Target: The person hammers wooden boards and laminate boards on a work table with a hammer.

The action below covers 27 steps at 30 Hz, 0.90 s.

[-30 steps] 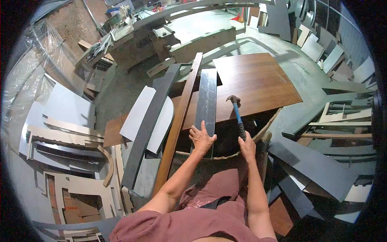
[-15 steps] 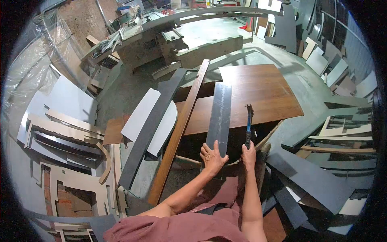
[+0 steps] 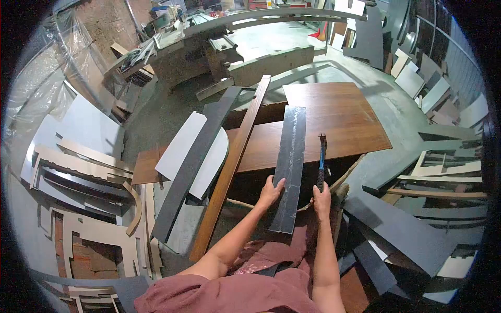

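My left hand [image 3: 270, 192] grips the left edge of a long dark grey board [image 3: 291, 161], thumb on its upper face. The board lies at a slant over a brown wood-grain panel [image 3: 334, 112], its near end reaching toward my lap. In my right hand [image 3: 321, 197] is a hammer [image 3: 322, 156], held by its black lower grip with the head pointing away from me, above the brown panel. Left of the grey board, a narrow brown wooden strip [image 3: 232, 172] runs lengthwise. Beside that strip rest another dark board [image 3: 195, 161] and a white rounded panel [image 3: 211, 167].
Pale cut-out frames [image 3: 99, 229] are stacked at the left. Grey offcut boards [image 3: 402, 229] lean and overlap at the right, close to my right arm. A workbench with a long curved beam [image 3: 276, 14] stands at the back. Plastic sheeting [image 3: 57, 62] hangs at upper left.
The dark grey board has moved toward me and tilted slightly. My left hand has gone from lying spread on its near end to gripping its left edge. The hammer has hardly moved.
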Each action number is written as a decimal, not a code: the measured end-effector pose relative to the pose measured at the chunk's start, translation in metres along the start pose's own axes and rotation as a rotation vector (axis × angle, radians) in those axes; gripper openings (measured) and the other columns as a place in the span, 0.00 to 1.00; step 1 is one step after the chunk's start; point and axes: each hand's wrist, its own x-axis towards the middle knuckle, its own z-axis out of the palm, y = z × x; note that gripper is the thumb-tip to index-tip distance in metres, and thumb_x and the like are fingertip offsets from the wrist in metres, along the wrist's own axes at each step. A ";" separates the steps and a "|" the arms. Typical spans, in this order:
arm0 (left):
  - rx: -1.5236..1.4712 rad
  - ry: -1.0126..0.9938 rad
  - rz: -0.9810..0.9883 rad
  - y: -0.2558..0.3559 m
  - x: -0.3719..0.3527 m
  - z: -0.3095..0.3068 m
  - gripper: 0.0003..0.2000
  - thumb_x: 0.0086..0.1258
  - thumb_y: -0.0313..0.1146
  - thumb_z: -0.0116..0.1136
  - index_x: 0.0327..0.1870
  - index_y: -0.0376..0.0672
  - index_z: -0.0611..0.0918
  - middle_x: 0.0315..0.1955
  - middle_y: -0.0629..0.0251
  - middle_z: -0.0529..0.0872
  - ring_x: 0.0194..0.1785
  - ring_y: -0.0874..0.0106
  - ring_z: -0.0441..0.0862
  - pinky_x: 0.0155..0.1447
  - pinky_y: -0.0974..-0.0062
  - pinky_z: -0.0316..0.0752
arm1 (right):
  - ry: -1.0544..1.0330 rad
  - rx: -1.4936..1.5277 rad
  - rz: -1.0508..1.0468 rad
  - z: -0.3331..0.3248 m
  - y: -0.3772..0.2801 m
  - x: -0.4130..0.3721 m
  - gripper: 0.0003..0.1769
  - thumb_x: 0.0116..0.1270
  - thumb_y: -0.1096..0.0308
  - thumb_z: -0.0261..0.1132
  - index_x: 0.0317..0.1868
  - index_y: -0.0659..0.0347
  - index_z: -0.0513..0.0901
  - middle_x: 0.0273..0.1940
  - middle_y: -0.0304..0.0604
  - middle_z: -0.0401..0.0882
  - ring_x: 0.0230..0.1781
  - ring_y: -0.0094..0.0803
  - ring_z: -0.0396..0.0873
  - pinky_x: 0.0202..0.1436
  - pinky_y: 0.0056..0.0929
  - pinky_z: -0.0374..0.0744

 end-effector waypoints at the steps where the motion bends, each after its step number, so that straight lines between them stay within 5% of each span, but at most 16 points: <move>1: -0.161 -0.142 -0.033 0.006 0.003 -0.004 0.30 0.66 0.52 0.54 0.57 0.31 0.70 0.45 0.49 0.79 0.49 0.59 0.78 0.54 0.67 0.70 | -0.008 0.044 0.015 0.000 0.002 0.000 0.26 0.65 0.63 0.60 0.59 0.68 0.67 0.30 0.42 0.74 0.17 0.27 0.74 0.19 0.26 0.74; 9: -0.195 -0.131 -0.109 0.001 0.003 0.005 0.26 0.68 0.52 0.52 0.51 0.33 0.74 0.41 0.55 0.81 0.44 0.67 0.78 0.49 0.68 0.71 | -0.052 0.090 0.057 -0.001 -0.002 -0.002 0.29 0.64 0.64 0.60 0.62 0.69 0.64 0.32 0.44 0.75 0.17 0.27 0.74 0.19 0.26 0.74; 23: -0.132 0.008 -0.045 0.002 -0.011 0.043 0.27 0.68 0.55 0.49 0.49 0.34 0.73 0.41 0.43 0.81 0.48 0.49 0.79 0.52 0.60 0.71 | -0.001 0.084 -0.002 0.000 -0.010 -0.006 0.24 0.63 0.67 0.61 0.58 0.66 0.68 0.27 0.40 0.76 0.16 0.25 0.74 0.17 0.24 0.72; 27: -0.181 0.021 -0.049 0.001 -0.013 0.044 0.30 0.68 0.56 0.47 0.58 0.35 0.67 0.47 0.39 0.78 0.53 0.48 0.76 0.55 0.59 0.70 | -0.024 0.023 0.015 -0.001 -0.012 -0.005 0.24 0.63 0.66 0.62 0.57 0.66 0.69 0.31 0.43 0.78 0.20 0.28 0.76 0.20 0.26 0.74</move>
